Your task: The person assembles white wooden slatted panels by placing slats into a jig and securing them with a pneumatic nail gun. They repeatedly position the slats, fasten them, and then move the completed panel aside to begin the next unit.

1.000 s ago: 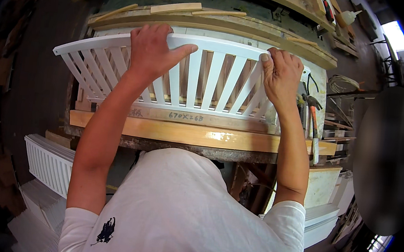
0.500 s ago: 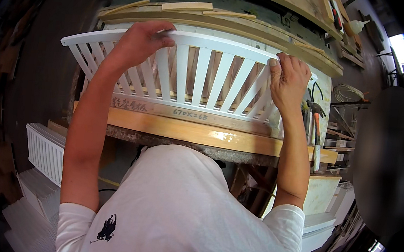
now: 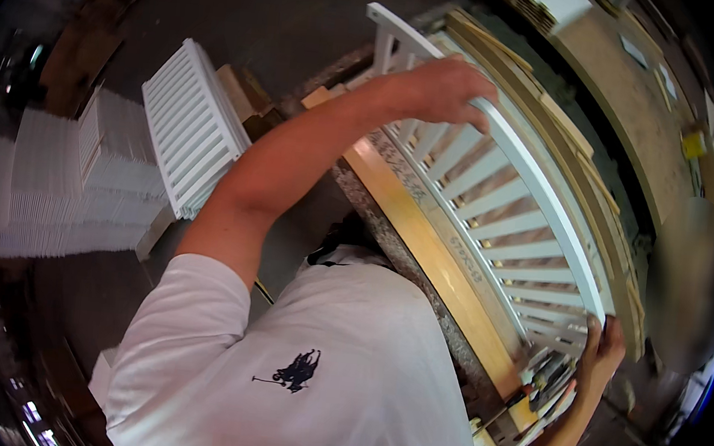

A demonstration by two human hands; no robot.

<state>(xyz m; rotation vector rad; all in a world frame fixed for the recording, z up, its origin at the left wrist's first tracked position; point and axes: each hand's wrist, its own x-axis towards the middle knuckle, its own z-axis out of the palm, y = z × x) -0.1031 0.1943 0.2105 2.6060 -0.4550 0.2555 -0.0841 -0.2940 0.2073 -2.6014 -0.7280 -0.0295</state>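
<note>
A white slatted panel (image 3: 543, 187) stands tilted on its long edge on a workbench, its slats running between two rails. My left hand (image 3: 457, 93) is closed around the upper rail, left of its middle. At the rail's right end my right hand (image 3: 603, 346) grips the panel, thumb on the near side. Below the panel, a light wooden board (image 3: 420, 242) runs along the bench's near edge. Several hand tools (image 3: 549, 383) lie beside my right hand, too blurred to tell apart.
To the left stands a stack of white slatted panels (image 3: 188, 121), beside tall piles of thin white pieces (image 3: 77, 187). Loose wood strips (image 3: 566, 124) lie behind the panel. Farther right is another wooden table (image 3: 613, 106) with small items on it.
My view has swung to the left, so bench and panel now slant down to the right, and the stacks show more fully. Both hands keep hold of the panel.
</note>
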